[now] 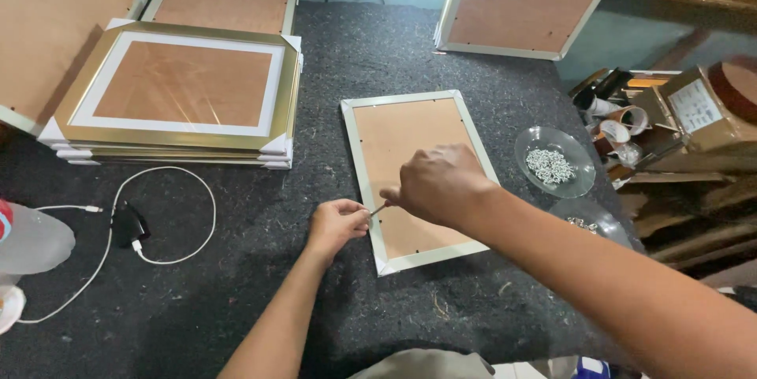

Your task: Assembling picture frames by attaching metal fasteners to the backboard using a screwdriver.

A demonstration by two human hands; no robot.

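A small picture frame with a pale rim lies face down on the dark felt table, its brown backing board up. My left hand rests on the frame's left rim near the lower corner, fingers pinched together there. My right hand is over the backing board, closed around a thin metal tool whose tip points at the left rim beside my left fingers. What my left fingers pinch is too small to tell.
A stack of gold and white frames lies at the back left, with more frames leaning behind. A glass dish of small metal parts sits right of the frame, a second dish below it. A white cable and black charger lie at the left.
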